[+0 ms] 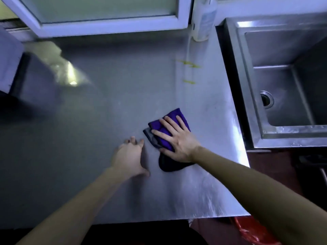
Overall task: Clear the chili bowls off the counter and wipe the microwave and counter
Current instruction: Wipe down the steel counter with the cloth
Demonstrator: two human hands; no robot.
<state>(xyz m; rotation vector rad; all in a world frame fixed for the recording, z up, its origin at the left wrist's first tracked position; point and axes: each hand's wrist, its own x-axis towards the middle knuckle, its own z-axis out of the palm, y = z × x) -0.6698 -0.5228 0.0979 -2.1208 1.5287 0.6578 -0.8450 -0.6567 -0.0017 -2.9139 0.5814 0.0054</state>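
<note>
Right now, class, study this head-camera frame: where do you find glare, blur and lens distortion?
Head view: glare streaks the counter along its right edge and the sink rim; the object at far left is smeared beyond recognition; the right hand pressing the purple cloth is fairly sharp, the left hand softer; the wide-angle lens slants the cabinet frame; light is dim and bluish.

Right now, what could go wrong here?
1. The yellow smears lie beyond the purple cloth; a short stroke by the right hand may miss them.
2. Reaching them, the cloth might bump the bottle standing just behind.
3. The cloth may only spread them across the counter.
</note>
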